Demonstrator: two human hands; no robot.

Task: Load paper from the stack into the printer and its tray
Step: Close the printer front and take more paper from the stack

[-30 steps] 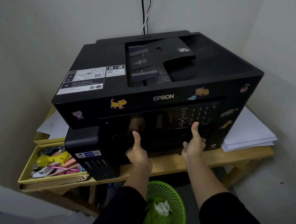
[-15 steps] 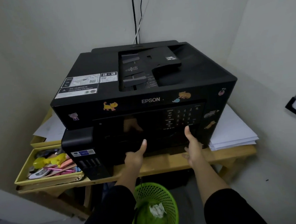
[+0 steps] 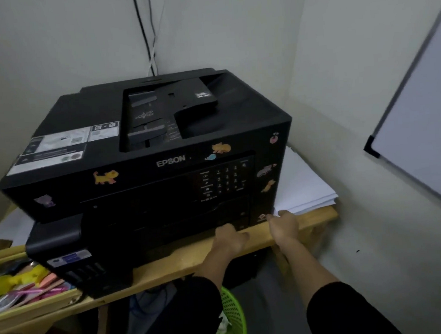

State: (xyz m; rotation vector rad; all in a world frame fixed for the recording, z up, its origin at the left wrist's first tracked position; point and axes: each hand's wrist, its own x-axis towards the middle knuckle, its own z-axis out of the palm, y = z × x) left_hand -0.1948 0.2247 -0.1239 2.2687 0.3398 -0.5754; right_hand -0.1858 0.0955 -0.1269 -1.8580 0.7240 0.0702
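The paper stack (image 3: 304, 187) lies flat on the wooden surface (image 3: 168, 264), just to the right of the printer (image 3: 146, 172) and partly hidden behind its right flank. Its long axis runs from near to far.

The right grip (image 3: 283, 226), a bare hand, is held at the stack's near left corner. Its fingers are stretched out and relaxed, and nothing is grasped. Whether the fingertips touch the sheets cannot be told through the blur.

The left grip (image 3: 229, 238) is placed further left, against the lower front of the printer, where the tray (image 3: 187, 226) appears to be pushed in. Its fingers are hidden on the far side of the hand, so it cannot be told whether anything is grasped.

The stack thus lies just ahead and slightly to the right of the right grip, which is plainly the nearer of the two. It is judged that sheets would best be taken by that grip at the near short edge and drawn toward the near side. The tray has not yet been pulled out.
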